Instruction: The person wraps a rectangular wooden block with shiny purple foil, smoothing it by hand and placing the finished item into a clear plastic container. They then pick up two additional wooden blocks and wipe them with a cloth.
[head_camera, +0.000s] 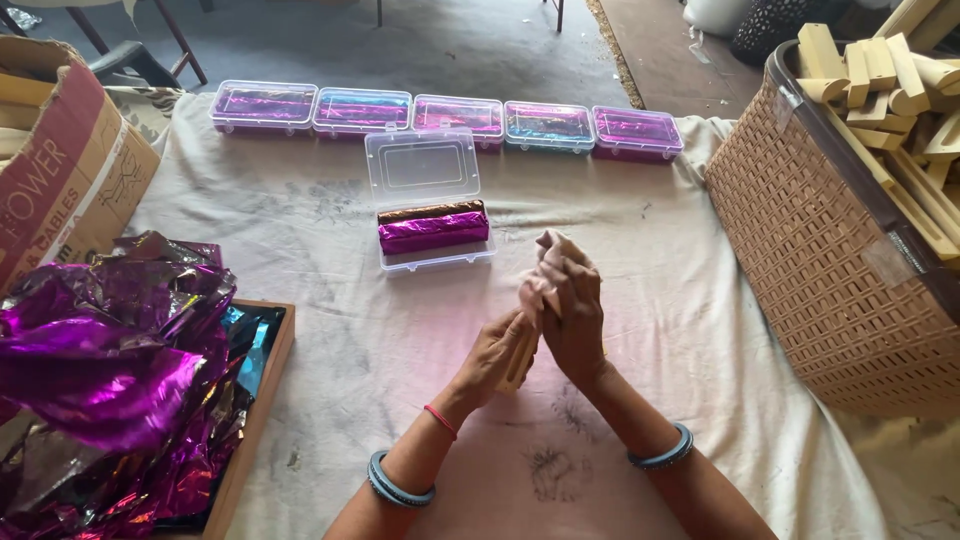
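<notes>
**A:** What have I got in the hands right now?

**B:** From my seat, the left hand (497, 352) and right hand (570, 312) are pressed together near the middle of the cloth (700, 300), both closed around a pale wooden block (524, 356). Only a sliver of it shows between the palms. The right hand's fingers (556, 252) are blurred, so I can't tell exactly how they sit on it.

**A:** What's nearest?

**B:** At 11 o'clock from the hands, close by, an open clear plastic box (436, 258) with its lid tipped back. Inside lie two foil-wrapped bars, a purple one (433, 232) in front and a brown one (430, 211) touching it behind.

**A:** Further off?

**B:** At 12 o'clock, along the far edge of the cloth, a row of five shut clear boxes (445, 115) side by side with shiny purple and blue wrapping inside. At 3 o'clock, a brown woven basket (820, 250) piled with bare wooden blocks (880, 75). At 9 o'clock, a wooden tray (262, 400) heaped with crumpled purple foil (110, 350), and above that, at 10 o'clock, a cardboard carton (70, 170).
</notes>
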